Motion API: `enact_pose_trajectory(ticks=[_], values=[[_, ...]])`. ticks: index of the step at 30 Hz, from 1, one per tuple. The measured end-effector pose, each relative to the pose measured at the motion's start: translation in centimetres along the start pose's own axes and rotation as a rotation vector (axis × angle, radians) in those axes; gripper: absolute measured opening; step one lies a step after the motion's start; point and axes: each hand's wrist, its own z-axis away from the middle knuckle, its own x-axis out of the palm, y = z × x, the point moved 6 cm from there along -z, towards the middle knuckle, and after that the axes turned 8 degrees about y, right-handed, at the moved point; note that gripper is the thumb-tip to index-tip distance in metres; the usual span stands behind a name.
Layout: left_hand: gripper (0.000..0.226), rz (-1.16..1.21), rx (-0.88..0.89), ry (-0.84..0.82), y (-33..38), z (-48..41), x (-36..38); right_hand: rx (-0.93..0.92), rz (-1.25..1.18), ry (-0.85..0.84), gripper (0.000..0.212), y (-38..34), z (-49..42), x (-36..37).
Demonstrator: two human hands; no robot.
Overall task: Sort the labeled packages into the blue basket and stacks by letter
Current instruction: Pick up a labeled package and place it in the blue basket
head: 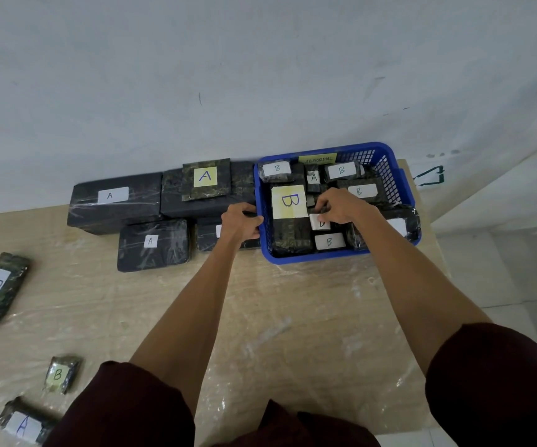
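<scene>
Left hand (241,224) grips the left rim of the blue basket (309,258) while the right hand (341,206), inside it, pinches a small white-labelled package (320,223).

The left hand (240,222) is gripping the left rim of the blue basket (322,257), while the right hand (342,206) is pinching a small white-labelled package (319,223) inside it, beside a large package marked B (289,201); A-labelled packages (115,204) are lying just left of the basket
</scene>
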Motion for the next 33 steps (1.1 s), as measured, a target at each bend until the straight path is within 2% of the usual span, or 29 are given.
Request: enact_pose_trajectory(ticks=[11, 18, 23, 27, 29, 33], values=[[0.030, 0.009, 0.012, -0.046, -0.2, 1.0, -1.8, -0.022, 0.002, 0.049, 0.022, -2.5, 1.4, -1.2], [0.016, 0.039, 0.058, -0.023, -1.9, 1.0, -7.7, -0.104, -0.030, 0.159, 0.022, -11.1, 1.5, 0.3], [0.013, -0.023, 0.175, 0.043, -5.8, -0.5, -17.4, -0.176, -0.031, 0.324, 0.013, -20.1, 1.3, 4.2], [0.017, -0.201, 0.313, 0.093, -10.2, -2.2, -28.0, -0.159, -0.035, 0.485, 0.013, -28.2, 1.3, 9.4], [0.020, -0.276, 0.367, 0.120, -12.4, -3.2, -33.2, -0.180, -0.024, 0.488, 0.013, -32.6, 1.3, 13.0], [0.022, -0.368, 0.379, 0.179, -17.2, -5.3, -42.0, -0.172, -0.014, 0.376, 0.013, -40.2, 1.3, 20.7]])
